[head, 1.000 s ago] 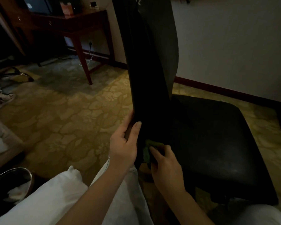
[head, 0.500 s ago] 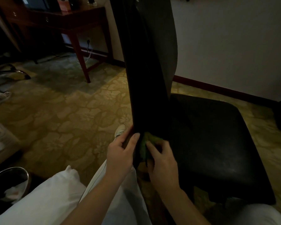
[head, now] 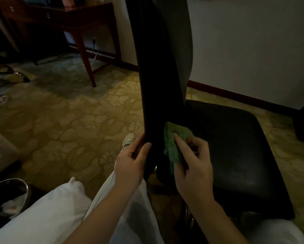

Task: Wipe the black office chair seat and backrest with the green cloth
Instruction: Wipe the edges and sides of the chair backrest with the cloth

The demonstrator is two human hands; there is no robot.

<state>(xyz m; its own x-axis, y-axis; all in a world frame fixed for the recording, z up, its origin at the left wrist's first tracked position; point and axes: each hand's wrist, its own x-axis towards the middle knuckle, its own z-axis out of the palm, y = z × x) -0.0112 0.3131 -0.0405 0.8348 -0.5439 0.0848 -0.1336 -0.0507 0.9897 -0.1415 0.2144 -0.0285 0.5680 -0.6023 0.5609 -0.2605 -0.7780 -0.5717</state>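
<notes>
The green cloth [head: 174,143], held tight in the right grip [head: 191,164], has slid up onto the low backrest [head: 158,85] by the seat [head: 235,147], while the left grip [head: 131,159] still holds its edge, so wiping probably goes on.

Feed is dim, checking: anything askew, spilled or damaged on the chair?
Nothing stands out. The backrest stands upright, the seat shows no tear or spill; the left hand grips the backrest's edge, the right hand holds the green cloth at its base.

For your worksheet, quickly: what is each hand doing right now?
Left hand: grips the backrest edge.
Right hand: holds the green cloth.
</notes>
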